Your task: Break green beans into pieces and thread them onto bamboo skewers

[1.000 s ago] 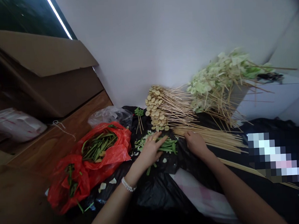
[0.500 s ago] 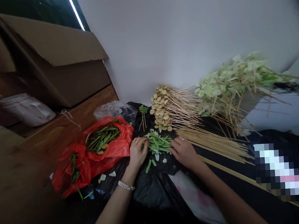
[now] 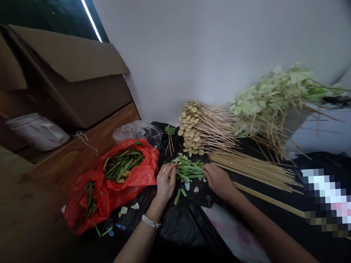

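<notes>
The plastic bags (image 3: 144, 176) are red, the sheeting (image 3: 180, 229) black, the beans (image 3: 189, 170) green.

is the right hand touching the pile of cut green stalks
Touching. The head view shows the fingers of the right hand lying against the near end of the cut green stalks.

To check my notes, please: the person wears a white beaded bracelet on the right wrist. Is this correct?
Not correct: the white beaded bracelet is on the left wrist, not the right one, as the head view shows.
</notes>
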`<state>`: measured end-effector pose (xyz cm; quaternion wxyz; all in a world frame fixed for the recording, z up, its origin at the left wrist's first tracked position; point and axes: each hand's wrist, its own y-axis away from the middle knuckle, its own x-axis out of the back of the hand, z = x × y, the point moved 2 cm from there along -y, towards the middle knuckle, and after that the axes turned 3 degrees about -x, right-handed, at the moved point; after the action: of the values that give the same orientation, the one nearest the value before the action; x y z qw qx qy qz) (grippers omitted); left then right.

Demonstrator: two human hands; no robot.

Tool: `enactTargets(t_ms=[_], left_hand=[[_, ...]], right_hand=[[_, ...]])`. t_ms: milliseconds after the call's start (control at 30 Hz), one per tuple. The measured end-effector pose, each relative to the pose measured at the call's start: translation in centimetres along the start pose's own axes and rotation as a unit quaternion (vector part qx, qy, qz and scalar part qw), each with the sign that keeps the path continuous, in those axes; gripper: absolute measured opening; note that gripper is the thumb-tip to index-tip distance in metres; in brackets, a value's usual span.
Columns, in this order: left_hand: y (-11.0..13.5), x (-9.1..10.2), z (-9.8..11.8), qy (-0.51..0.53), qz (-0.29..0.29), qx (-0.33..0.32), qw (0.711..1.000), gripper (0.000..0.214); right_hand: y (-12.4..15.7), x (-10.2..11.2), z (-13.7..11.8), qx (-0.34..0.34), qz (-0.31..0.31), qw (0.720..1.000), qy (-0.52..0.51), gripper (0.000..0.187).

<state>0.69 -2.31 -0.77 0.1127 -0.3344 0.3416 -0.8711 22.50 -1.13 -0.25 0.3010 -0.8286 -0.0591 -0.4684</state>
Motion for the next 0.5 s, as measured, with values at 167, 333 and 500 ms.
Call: enactTargets(t_ms=[167,333,500], left_hand=[[0.0,-0.3,0.2,0.02,-0.011,-0.029,0.999,0.028],[0.1,-0.8,0.4,0.047,-0.015,-0.069,0.996,0.017],[-0.3,-0.8,0.8,0.04,-0.04,-0.09,0.994,0.016]], right_hand=[[0.2,0.1,0.2,-0.033,-0.04,0.99,-0.128,0.017],[0.1,-0.1,0.4,-0.006,-0.044,0.995,-0.094,0.017],[-1.1,0.6,-1.8,0.062,-0.071,0.994,0.049,0.014]])
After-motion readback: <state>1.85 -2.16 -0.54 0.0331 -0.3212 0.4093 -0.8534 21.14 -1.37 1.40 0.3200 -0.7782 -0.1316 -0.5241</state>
